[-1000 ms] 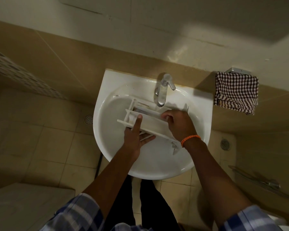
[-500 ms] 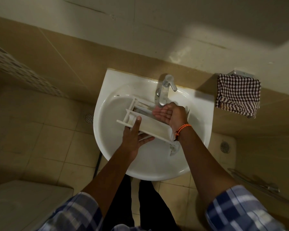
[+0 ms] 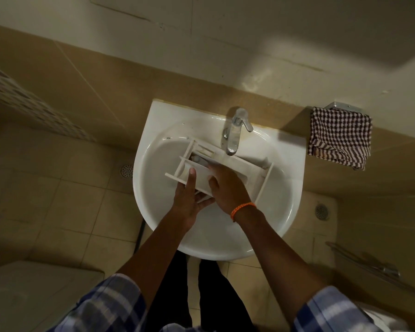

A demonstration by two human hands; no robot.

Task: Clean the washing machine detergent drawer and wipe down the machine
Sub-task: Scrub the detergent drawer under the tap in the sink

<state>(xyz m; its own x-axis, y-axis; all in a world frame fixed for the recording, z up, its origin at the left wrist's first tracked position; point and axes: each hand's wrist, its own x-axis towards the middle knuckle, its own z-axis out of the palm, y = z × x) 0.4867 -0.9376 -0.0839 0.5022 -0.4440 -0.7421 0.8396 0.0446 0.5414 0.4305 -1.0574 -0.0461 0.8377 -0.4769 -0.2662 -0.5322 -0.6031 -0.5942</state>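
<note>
The white detergent drawer [image 3: 244, 165] lies tilted in the white sink [image 3: 285, 207], just below the chrome tap [image 3: 235, 134]. My left hand [image 3: 189, 200] grips the drawer's near side, thumb on top and fingers underneath. My right hand [image 3: 225, 185] lies palm down on the drawer's middle, its fingers spread over the panel. An orange cord sits on the right wrist. The part of the drawer under my right hand is hidden.
A checked cloth [image 3: 340, 137] hangs on a wall holder right of the sink. A white appliance top [image 3: 34, 291] shows at the lower left. Floor drains [image 3: 127, 170] lie on the tiled floor at both sides. A metal rail [image 3: 364, 264] runs at the lower right.
My right hand moved from under the tap, palm up, down and left onto the drawer's middle, palm down. My left hand kept its hold. The drawer's right end is now uncovered.
</note>
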